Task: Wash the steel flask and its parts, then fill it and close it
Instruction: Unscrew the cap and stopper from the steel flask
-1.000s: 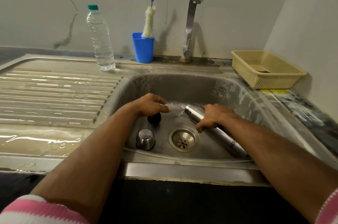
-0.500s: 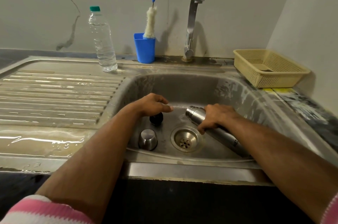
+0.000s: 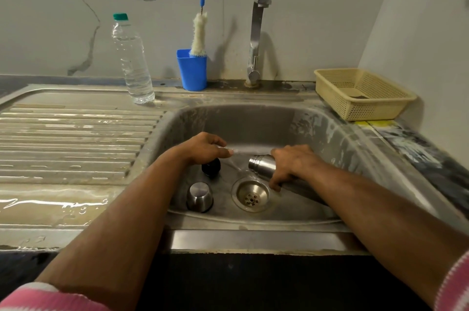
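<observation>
Sink basin [image 3: 256, 122] of stainless steel serves as landmark; its ribbed draining board [image 3: 76, 138] extends to the left, wet along the near edge. Tap [image 3: 256, 39] stands behind the basin at the wall. Cream perforated basket [image 3: 360, 93] sits at the basin's back right corner. Clear water bottle [image 3: 132, 59] with green cap stands behind the basin's left end, a blue cup [image 3: 192, 70] holding a bottle brush [image 3: 199, 34] between it and the tap. Inside the basin, my right hand [image 3: 291, 163] grips the steel flask [image 3: 261, 163], tilted, open mouth toward the left above the drain [image 3: 251, 195]. My left hand [image 3: 205, 145] hovers with fingers loosely curled, holding nothing, over the black stopper [image 3: 211, 167]. Steel cap [image 3: 199, 196] rests inverted left of the drain.
</observation>
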